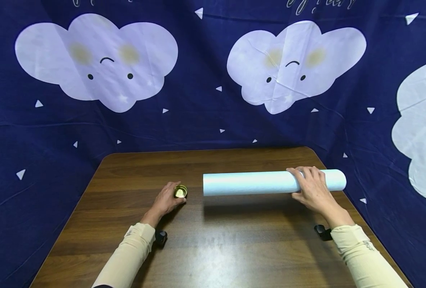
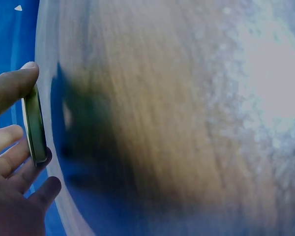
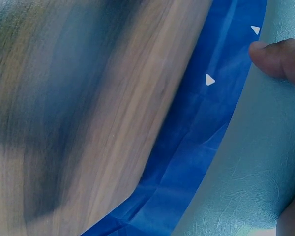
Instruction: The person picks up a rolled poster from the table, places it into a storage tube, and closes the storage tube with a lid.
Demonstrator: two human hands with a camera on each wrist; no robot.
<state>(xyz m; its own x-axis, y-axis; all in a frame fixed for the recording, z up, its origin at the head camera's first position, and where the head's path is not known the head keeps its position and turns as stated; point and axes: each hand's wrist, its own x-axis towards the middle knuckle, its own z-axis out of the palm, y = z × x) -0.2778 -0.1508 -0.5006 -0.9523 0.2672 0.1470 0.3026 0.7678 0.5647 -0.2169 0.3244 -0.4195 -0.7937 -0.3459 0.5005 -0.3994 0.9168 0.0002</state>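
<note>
My left hand [image 1: 167, 199] pinches a small round gold lid [image 1: 180, 191] between thumb and fingers, its hollow side facing up toward the head camera. Seen edge-on in the left wrist view, the lid [image 2: 34, 125] is a thin disc with the thumb on one side and fingertips on the other. My right hand [image 1: 313, 191] grips a long, pale blue cylinder [image 1: 249, 183] near its right end. The cylinder lies level and crosswise above the table, a shadow under it. Fine creases mark the cylinder's surface [image 3: 241, 162] in the right wrist view, where the thumb presses it.
Both hands are over a brown wood-grain table [image 1: 213, 240] with rounded far corners. Behind it hangs a dark blue cloth [image 1: 198, 112] printed with white clouds and triangles. Black wrist devices [image 1: 160, 237] show beside both cuffs.
</note>
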